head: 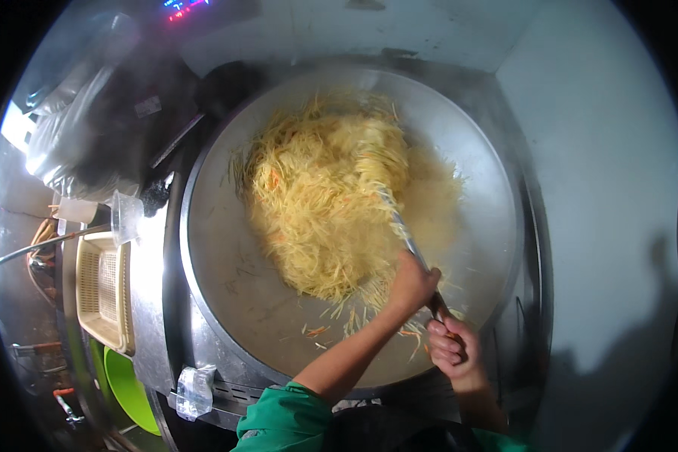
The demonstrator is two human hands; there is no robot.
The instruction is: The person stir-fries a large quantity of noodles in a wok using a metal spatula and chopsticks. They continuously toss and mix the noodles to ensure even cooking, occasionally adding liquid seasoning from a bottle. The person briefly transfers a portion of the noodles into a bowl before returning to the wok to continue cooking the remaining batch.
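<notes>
A very large metal wok (pixel 220 271) lies before me, with a big heap of pale yellow vegetable shreds (pixel 316 209) mixed with orange bits. My left hand (pixel 415 285) is closed around the metal shaft of a long-handled cooking tool (pixel 398 223). Lower down, my right hand (pixel 455 346) grips the dark end of the same handle. The tool slants up and to the left into the heap, where shreds cover its head. Steam blurs part of the heap on the right, and loose shreds lie on the near wok wall.
Left of the wok stand a cream plastic basket (pixel 104 294), a clear plastic cup (pixel 126 217) and a green basin (pixel 127 390). A clear plastic bag (pixel 195 392) lies at the near-left stove edge. A pale wall (pixel 593 186) rises on the right.
</notes>
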